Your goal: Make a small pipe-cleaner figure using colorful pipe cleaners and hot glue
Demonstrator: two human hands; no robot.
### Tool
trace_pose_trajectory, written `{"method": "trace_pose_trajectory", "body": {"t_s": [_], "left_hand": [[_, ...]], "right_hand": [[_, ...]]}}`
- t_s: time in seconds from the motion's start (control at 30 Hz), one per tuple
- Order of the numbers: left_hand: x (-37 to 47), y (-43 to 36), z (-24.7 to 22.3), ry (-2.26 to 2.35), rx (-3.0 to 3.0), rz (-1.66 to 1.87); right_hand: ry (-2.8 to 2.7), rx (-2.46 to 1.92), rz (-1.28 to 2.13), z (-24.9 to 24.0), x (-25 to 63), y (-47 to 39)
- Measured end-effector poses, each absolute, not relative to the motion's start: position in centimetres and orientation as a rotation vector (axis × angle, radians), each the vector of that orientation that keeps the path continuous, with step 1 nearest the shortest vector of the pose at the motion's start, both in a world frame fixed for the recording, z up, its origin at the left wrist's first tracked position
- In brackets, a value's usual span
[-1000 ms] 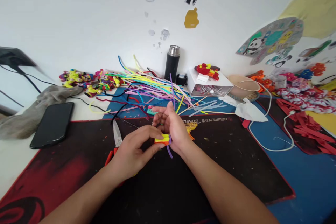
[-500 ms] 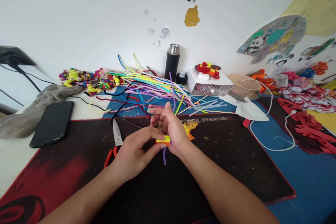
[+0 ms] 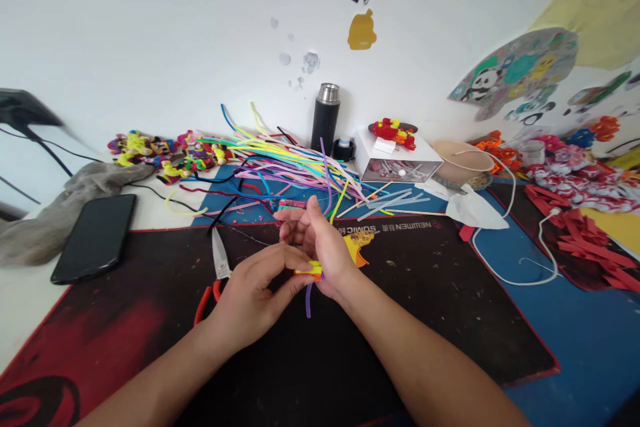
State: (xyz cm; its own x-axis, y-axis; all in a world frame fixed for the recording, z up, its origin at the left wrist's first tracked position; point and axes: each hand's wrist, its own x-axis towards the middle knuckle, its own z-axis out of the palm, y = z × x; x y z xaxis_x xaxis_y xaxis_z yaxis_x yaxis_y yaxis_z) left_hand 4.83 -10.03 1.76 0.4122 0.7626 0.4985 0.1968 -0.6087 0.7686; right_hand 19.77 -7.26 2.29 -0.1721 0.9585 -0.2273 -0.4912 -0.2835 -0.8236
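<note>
Between thumb and fingers, my left hand [image 3: 257, 290] pinches a small yellow and orange piece [image 3: 311, 271] above the dark mat. My right hand [image 3: 320, 243] is turned palm inward against the same piece, its fingers curled and partly hidden. A purple pipe cleaner [image 3: 309, 300] hangs down below the piece. Past my right wrist, a yellow-orange item [image 3: 356, 245] rests on the mat. Scissors with red handles [image 3: 220, 260] lie beside my left hand.
Many coloured pipe cleaners [image 3: 295, 170] are heaped behind my hands. A black thermos [image 3: 326, 117] and a white box [image 3: 400, 163] stand by the wall. A phone [image 3: 95, 237] lies at left, red strips [image 3: 590, 240] and a white cable [image 3: 525, 280] at right.
The whole view has shifted slightly, so things appear a little further left. Both hands keep nearly the same pose around the yellow and orange piece.
</note>
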Motion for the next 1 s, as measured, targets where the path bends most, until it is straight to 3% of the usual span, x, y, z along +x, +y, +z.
{"method": "trace_pose_trajectory", "body": {"t_s": [1.0], "left_hand": [[4.61, -10.00, 1.48, 0.739, 2.135, 1.176]], "right_hand": [[-0.742, -0.886, 1.732, 1.87, 19.66, -7.21]]}}
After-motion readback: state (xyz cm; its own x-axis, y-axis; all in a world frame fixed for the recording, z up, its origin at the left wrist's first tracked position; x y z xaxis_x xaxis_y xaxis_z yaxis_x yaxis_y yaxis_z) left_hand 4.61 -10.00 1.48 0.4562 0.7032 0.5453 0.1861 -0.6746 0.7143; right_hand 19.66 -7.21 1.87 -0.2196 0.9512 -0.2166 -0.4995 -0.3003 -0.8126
